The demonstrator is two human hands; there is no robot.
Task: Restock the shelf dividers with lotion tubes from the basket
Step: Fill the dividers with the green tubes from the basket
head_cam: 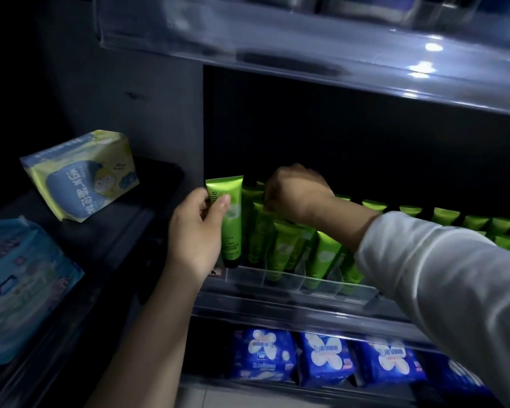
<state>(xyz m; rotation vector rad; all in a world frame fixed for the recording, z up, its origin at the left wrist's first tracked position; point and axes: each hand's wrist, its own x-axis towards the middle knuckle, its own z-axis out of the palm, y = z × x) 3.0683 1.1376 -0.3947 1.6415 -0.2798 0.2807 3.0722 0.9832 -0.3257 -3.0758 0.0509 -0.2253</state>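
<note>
My left hand (199,231) grips a green lotion tube (228,219) upright, cap down, at the left end of the middle shelf. Clear plastic dividers (301,282) along the shelf front hold several more green tubes (326,254) standing in rows that run to the right. My right hand (295,192) reaches in over those rows with fingers curled down onto the top of a tube (259,213) in the second lane; the fingertips are hidden. No basket is in view.
A dark side shelf at left carries a yellow-blue wipes pack (80,175) and a blue pack (21,287). Blue sanitary pad packs (324,359) fill the shelf below. A clear shelf edge (306,51) overhangs above.
</note>
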